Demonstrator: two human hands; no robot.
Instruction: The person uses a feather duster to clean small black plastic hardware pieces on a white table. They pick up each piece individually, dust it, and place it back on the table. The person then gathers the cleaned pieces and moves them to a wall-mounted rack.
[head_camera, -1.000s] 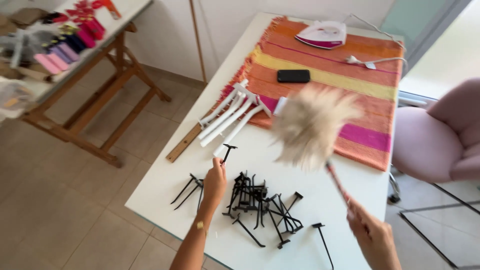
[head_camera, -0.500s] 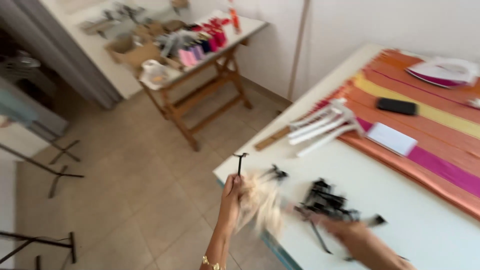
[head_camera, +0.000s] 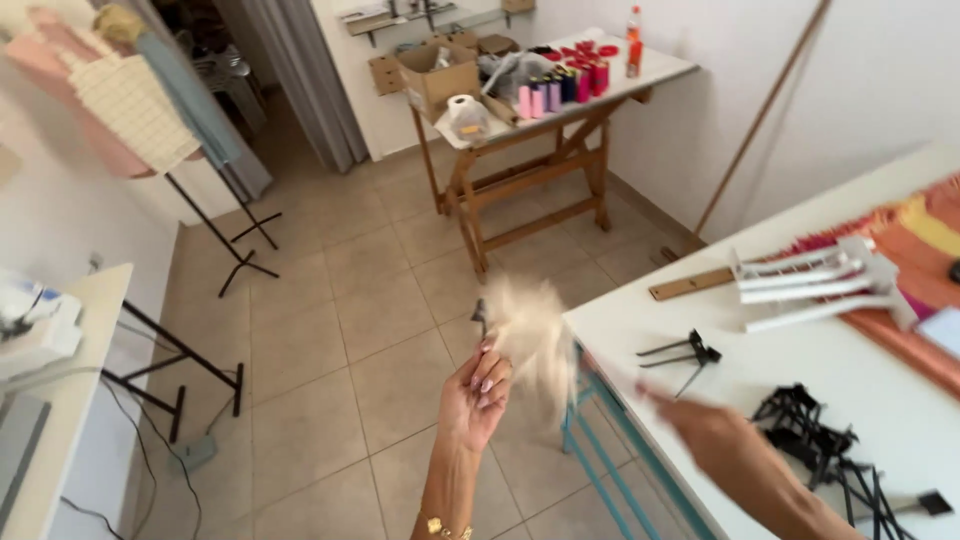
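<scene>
A white worktop (head_camera: 800, 370) fills the right side above a tiled floor (head_camera: 340, 330), carrying a striped orange cloth (head_camera: 920, 250), white plastic hangers (head_camera: 810, 280) and a heap of black clips (head_camera: 820, 440). Off the worktop's edge, the left hand (head_camera: 478, 392) is raised with fingers curled around a small dark clip (head_camera: 480, 318), touching the cream feather duster (head_camera: 535, 335) held just beside it over the floor. The right hand (head_camera: 705, 435) is motion-blurred above the worktop; its grip cannot be told.
</scene>
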